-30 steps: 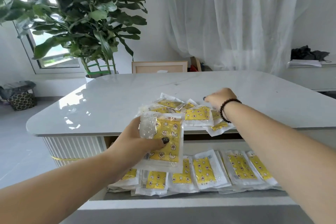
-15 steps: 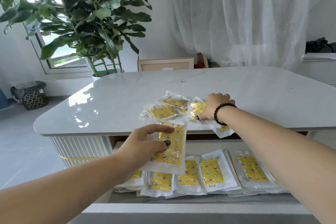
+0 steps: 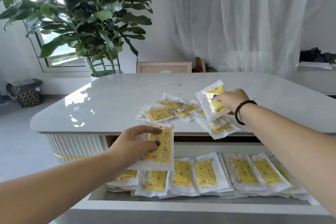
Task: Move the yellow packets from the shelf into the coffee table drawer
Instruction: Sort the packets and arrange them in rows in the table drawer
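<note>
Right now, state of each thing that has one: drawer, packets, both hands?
drawer: open, with a row of packets lying flat inside
left hand: grip closed on a packet, held over the drawer
right hand: grip closed on a lifted packet, tilted above the tabletop
loose pile: flat on the tabletop
</note>
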